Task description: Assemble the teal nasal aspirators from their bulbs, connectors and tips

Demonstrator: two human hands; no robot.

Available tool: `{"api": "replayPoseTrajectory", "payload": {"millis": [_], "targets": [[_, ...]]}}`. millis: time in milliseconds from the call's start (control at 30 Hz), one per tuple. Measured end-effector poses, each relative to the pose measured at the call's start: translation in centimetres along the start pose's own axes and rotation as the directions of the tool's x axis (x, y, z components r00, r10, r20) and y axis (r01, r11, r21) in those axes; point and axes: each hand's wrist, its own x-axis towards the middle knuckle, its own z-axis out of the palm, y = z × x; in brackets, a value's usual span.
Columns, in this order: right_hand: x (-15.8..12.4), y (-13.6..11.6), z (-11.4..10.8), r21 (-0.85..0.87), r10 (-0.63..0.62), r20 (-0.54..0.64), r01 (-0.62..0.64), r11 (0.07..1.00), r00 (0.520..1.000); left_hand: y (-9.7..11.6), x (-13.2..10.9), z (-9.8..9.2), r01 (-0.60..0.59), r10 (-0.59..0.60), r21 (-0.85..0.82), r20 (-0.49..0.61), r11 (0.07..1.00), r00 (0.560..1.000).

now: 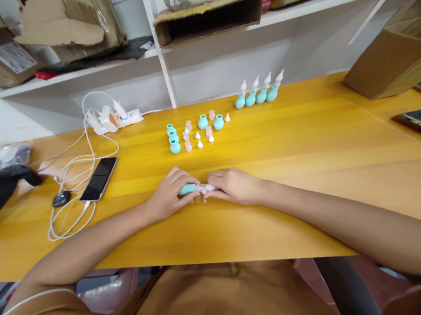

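Note:
Near the front of the table, my left hand (169,193) is closed round the teal bulb (186,189) of a nasal aspirator. My right hand (232,186) pinches the white tip end (210,188) of the same aspirator, which lies level between both hands. Small clear rings (198,199) rest on the table just under it. Beyond my hands stand several loose teal bulbs (175,146), clear pinkish collars (189,146) and white tips (200,144). Farther back, a row of assembled aspirators (250,98) stands upright with tips pointing up.
On the left lie a phone (99,179), white cables (69,164), a small black object (61,198) and a power strip (129,118). A cardboard box (395,59) and another phone (420,120) are at the right. Shelves with cartons (207,21) run along the back.

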Motion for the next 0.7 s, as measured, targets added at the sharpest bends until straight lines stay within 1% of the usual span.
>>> {"api": "replayPoseTrajectory", "payload": {"millis": [200, 467, 533, 600, 700], "targets": [[0.0, 0.3, -0.1, -0.019, -0.022, -0.003, 0.022, 1.000, 1.000, -0.6, -0.3, 0.2, 0.050, -0.050, -0.011, -0.024, 0.999, 0.998], [-0.1, -0.3, 0.2, -0.029, -0.055, -0.026, 0.055, 0.998, 0.998, -0.5, -0.4, 0.4, -0.002, 0.002, 0.049, -0.007, 0.999, 1.000], [-0.1, -0.6, 0.1, 0.038, -0.036, -0.016, 0.037, 0.999, 0.999, -0.5, -0.4, 0.4, -0.019, 0.019, 0.075, -0.001, 0.997, 1.000], [0.0, -0.7, 0.0, 0.142, 0.002, -0.001, -0.002, 0.990, 1.000, -0.5, -0.4, 0.3, -0.022, 0.023, 0.077, -0.009, 0.997, 1.000], [0.1, -0.7, -0.2, 0.287, 0.060, 0.017, -0.062, 0.956, 0.998, -0.4, -0.3, 0.3, -0.039, 0.039, 0.024, -0.012, 0.999, 0.999]]}}
